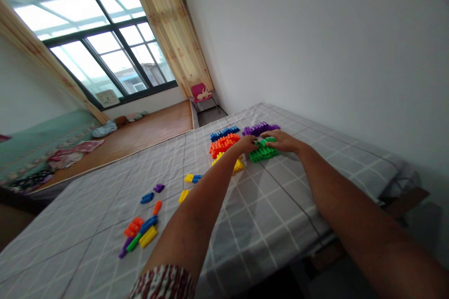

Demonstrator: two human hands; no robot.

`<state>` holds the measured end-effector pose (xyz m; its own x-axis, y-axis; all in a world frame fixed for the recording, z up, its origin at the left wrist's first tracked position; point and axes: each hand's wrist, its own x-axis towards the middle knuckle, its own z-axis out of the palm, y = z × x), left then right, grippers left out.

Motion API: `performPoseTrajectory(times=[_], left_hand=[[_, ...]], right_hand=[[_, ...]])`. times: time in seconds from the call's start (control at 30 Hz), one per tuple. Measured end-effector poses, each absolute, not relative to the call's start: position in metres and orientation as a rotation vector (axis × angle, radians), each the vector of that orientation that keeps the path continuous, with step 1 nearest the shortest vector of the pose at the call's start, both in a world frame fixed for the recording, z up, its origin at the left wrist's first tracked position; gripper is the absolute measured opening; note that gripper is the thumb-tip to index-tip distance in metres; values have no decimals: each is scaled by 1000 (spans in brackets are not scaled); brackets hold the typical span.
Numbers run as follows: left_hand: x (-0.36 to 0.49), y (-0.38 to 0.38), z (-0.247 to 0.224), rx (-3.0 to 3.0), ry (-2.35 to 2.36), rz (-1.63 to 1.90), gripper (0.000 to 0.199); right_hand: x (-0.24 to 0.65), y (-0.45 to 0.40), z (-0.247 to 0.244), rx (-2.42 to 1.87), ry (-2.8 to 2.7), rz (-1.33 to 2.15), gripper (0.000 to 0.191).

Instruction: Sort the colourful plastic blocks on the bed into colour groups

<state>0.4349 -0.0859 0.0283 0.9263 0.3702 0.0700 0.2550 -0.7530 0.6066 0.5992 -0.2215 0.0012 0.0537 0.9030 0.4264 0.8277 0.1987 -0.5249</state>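
On bed, both hands — left hand [247, 144], right hand [283, 141] — half hiding green blocks [264, 153]

Daylight pours through the big window [94, 56], blown out to white glare. The wall [315, 46] is evenly lit, shadows soft. Wide-angle distortion bends the edges; near forearms blur slightly.

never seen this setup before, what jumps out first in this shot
Both hands meet at the far end of the checked sheet, the left hand and right hand resting on a green row of blocks. Beside it lie sorted orange, blue and purple rows. Nearer the camera, loose mixed blocks sit scattered on the left.
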Motion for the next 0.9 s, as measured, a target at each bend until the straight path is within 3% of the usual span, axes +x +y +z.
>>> performPoseTrajectory(times=[0.27,0.53,0.67,0.8,0.9], left_hand=[[429,-102,39,2601,451,148,45],[411,-83,69,2714,448,96,11],[404,-89,66,2742,574,-18,25],[402,-104,55,2797,726,-108,19],[401,-105,57,2740,680,-16,26]], right_hand=[[600,-222,1,-1639,-1764,184,46],[597,-230,15,-1659,-1574,58,39],[594,-231,18,-1651,-1497,70,33],[593,-231,17,-1652,-1455,76,31],[594,-230,16,-1658,-1420,65,30]])
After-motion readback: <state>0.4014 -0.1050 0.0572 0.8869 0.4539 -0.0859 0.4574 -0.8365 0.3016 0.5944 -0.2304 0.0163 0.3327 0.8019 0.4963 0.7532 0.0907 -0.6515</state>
